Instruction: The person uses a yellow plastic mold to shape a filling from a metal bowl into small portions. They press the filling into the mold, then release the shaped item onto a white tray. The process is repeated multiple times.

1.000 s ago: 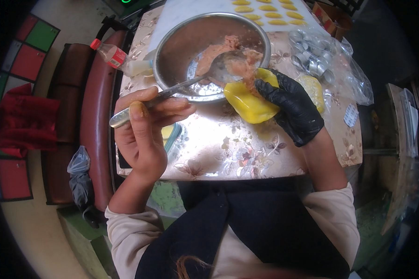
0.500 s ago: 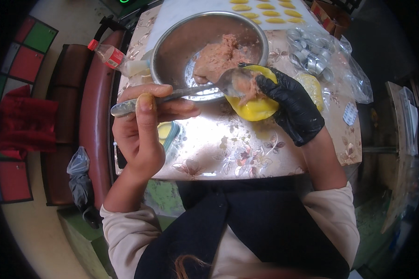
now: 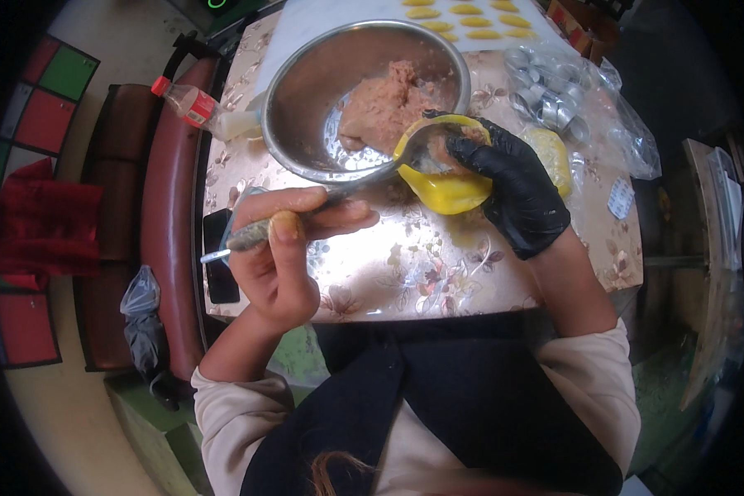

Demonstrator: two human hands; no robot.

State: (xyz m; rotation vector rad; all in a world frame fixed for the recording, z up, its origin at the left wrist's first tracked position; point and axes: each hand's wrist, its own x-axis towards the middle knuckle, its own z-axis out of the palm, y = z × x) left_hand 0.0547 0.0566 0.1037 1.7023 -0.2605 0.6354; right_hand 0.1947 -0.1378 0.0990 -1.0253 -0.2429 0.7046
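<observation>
My right hand (image 3: 522, 194), in a black glove, holds a yellow pouch-like piece of dough (image 3: 446, 195) with its top open. My bare left hand (image 3: 277, 260) grips a spoon (image 3: 250, 237) by its handle. The spoon's bowl reaches inside the dough, where some pink minced filling shows beside my right thumb. Just beyond my hands stands a large steel mixing bowl (image 3: 293, 165), with a mound of pink minced filling (image 3: 380, 107) in it.
Several yellow shaped pieces (image 3: 465, 10) lie on a white surface at the far side. To the right are a plastic bag of metal rings (image 3: 554, 91) and another yellow lump (image 3: 550, 157). A red-capped bottle (image 3: 194, 106) lies left of the bowl, and a black phone (image 3: 220, 264) rests near the left edge.
My left hand has moved right and tilted the spoon, pushing its bowl into the yellow dough. The dough now wraps up round the spoon. My right hand has barely moved.
</observation>
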